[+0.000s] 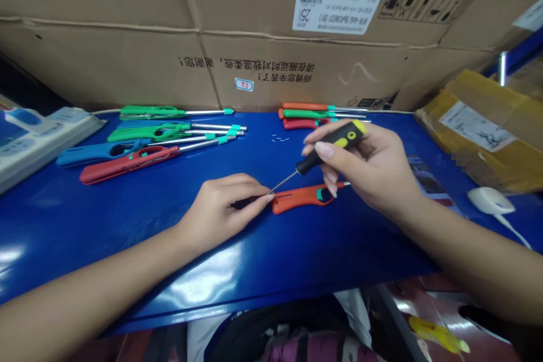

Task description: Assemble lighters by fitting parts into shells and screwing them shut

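In the head view, your right hand is clamped around the screwdriver, with the fingers and thumb wrapped over its black and yellow handle. The tool's long axis runs on a slant. The yellow butt is high and leans toward the back right of the blue table, and the thin metal shaft points down and to the left. Its tip comes down at the left end of the orange lighter.

That lighter lies flat on the table, about midway along it and nearer the front edge than the back. Its long axis runs almost parallel to the front edge. The plastic body is to the left, and the metal tube points right, passing under your right fingers, so most of the tube is hidden.

Your left hand rests on the table just left of the lighter. Thumb and forefinger are drawn together, their tips at the lighter's end where the shaft meets it. You cannot tell whether anything small is pinched between them.

Toward the table's back left lies a loose row of green, blue and red lighters, tubes pointing right. At the back middle sit three more lighters, stacked close together. A cardboard box stands along the table's back edge. A white mouse lies at the right end.
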Available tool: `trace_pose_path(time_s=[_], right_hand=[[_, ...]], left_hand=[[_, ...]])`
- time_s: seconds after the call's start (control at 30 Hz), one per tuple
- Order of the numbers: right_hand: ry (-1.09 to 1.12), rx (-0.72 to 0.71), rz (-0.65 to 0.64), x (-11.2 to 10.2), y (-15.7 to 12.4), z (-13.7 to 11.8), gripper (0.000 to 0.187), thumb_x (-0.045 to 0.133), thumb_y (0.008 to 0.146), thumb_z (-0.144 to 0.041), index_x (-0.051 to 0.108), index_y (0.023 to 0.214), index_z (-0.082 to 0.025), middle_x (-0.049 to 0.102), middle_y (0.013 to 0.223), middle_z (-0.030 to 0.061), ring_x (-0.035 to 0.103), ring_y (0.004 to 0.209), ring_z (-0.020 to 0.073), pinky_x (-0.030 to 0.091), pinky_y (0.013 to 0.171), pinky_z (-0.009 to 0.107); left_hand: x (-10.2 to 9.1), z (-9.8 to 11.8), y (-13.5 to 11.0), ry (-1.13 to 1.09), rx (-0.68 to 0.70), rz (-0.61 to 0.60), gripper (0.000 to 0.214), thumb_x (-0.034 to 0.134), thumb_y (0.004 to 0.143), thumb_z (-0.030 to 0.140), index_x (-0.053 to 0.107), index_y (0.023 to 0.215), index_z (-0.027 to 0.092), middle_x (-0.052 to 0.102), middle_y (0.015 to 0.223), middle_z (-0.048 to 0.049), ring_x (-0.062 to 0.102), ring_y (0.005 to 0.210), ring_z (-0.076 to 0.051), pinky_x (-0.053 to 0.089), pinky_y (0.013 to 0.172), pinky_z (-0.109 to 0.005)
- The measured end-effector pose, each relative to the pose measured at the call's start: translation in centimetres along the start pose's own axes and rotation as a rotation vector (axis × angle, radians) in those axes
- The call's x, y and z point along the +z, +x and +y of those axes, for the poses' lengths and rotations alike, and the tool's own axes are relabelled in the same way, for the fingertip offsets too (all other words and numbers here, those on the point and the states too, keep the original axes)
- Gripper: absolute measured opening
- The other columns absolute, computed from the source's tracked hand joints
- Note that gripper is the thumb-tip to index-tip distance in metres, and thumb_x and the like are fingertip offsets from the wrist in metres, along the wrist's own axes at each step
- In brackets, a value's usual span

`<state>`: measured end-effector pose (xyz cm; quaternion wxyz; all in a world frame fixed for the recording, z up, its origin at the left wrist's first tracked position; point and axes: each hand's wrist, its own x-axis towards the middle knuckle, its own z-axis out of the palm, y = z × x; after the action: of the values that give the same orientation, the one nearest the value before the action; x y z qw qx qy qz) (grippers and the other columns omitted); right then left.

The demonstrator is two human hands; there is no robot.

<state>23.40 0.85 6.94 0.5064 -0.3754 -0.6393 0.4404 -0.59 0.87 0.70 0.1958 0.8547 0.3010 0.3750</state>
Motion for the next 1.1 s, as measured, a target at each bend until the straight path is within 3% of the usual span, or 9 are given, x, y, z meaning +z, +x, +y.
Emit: trace_pose_path(time_s=[0.07,0.2,0.43,0.6,0.77,0.97,1.1], right_hand=[[-0.008,-0.032,-0.029,0.6,0.8,-1.0,0.024,0.075,0.088,-0.044,0.067,0.088,-0.022,0.075,0.085,0.0005,0.058,0.046,0.0076,0.051,0.038,0.022],[-0.017,-0.115,0.046,1.4,2.0,-1.9,0.032,0.072,0.089,-0.052,0.061,0.086,-0.023,0.072,0.079,-0.0020,0.053,0.043,0.0063,0.043,0.034,0.021],[-0.016,-0.193,0.164,1.7,1.9,0.2,0.029,0.069,0.094,-0.047,0.060,0.081,-0.023,0.068,0.068,-0.0029,0.039,0.035,0.0048,0.031,0.030,0.023],[-0.051,-0.276,0.144,1.9,1.5,1.4,0.025,0.067,0.096,-0.041,0.061,0.080,-0.023,0.067,0.068,-0.0022,0.047,0.040,0.0070,0.041,0.037,0.024],[-0.099,-0.386,0.092,2.3,0.8,1.7,0.019,0.067,0.096,-0.037,0.062,0.083,-0.023,0.068,0.069,-0.0024,0.062,0.055,0.0114,0.058,0.057,0.028],[-0.056,-0.357,0.067,2.4,0.6,2.1,0.017,0.066,0.096,-0.034,0.063,0.084,-0.023,0.068,0.068,-0.0018,0.063,0.055,0.0119,0.058,0.055,0.029],[-0.026,-0.337,0.052,2.2,0.7,2.5,0.015,0.065,0.096,-0.031,0.063,0.084,-0.022,0.069,0.069,-0.0015,0.054,0.047,0.0093,0.049,0.046,0.026]], left_hand=[[0.0,0.0,0.1,-0.012,-0.022,0.022,0.010,0.071,0.093,0.022,0.076,0.100,0.017,0.077,0.098,-0.0026,0.072,0.089,-0.012,0.055,0.085,-0.020],[0.3,-0.3,0.1,-0.021,-0.078,0.003,0.039,0.078,0.088,0.035,0.070,0.122,0.017,0.072,0.118,-0.0067,0.070,0.106,-0.016,0.056,0.096,-0.026],[1.2,-0.8,-0.1,0.032,-0.021,-0.184,0.047,0.076,0.089,0.035,0.064,0.130,0.015,0.071,0.121,-0.0099,0.064,0.113,-0.024,0.052,0.102,-0.041],[1.4,-0.9,0.0,0.000,0.025,-0.222,0.042,0.072,0.093,0.033,0.064,0.129,0.014,0.072,0.118,-0.0097,0.065,0.110,-0.023,0.053,0.098,-0.040],[1.3,-0.9,0.0,-0.007,0.037,-0.221,0.039,0.073,0.093,0.032,0.065,0.127,0.014,0.072,0.117,-0.0099,0.065,0.109,-0.023,0.052,0.097,-0.039],[1.0,-0.7,0.1,-0.025,0.028,-0.250,0.034,0.072,0.093,0.030,0.066,0.123,0.015,0.072,0.116,-0.0085,0.064,0.109,-0.022,0.051,0.098,-0.037],[0.9,-0.6,0.1,-0.028,0.028,-0.260,0.032,0.071,0.094,0.030,0.067,0.123,0.015,0.072,0.116,-0.0084,0.064,0.109,-0.022,0.050,0.098,-0.037]])
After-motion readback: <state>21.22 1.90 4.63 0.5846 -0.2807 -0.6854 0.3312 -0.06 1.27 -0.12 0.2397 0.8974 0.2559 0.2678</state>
